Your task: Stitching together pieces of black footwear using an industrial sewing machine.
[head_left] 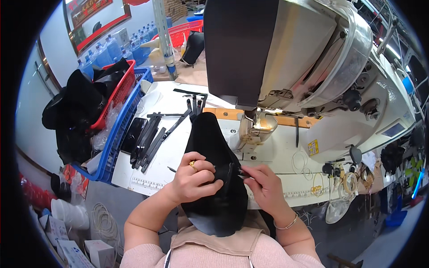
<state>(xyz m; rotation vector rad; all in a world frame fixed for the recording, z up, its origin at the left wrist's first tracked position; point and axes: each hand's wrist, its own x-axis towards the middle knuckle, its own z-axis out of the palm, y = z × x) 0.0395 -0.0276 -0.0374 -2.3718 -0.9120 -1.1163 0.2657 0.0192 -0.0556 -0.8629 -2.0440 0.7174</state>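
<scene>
A long black leather-like piece (209,143), rounded at its far end, stands upright before my chest, with its glossy lower part near my apron. On its left side my left hand (195,177), wearing a gold ring, has its fingers curled in and gripping the piece. My right hand (262,184) pinches the right edge of the same piece between thumb and fingers. Something small and shiny shows at those right fingertips, too small to name. Just beyond the piece is the metal post (255,129) of a sewing machine (308,58).
Black strips (147,140) and a dark phone (133,134) lie on the white table (167,98) at left. Beside it, a blue basket (109,152) bears a red basket (123,89) full of black pieces. Loops of cord and a small strainer (337,210) hang at the right edge.
</scene>
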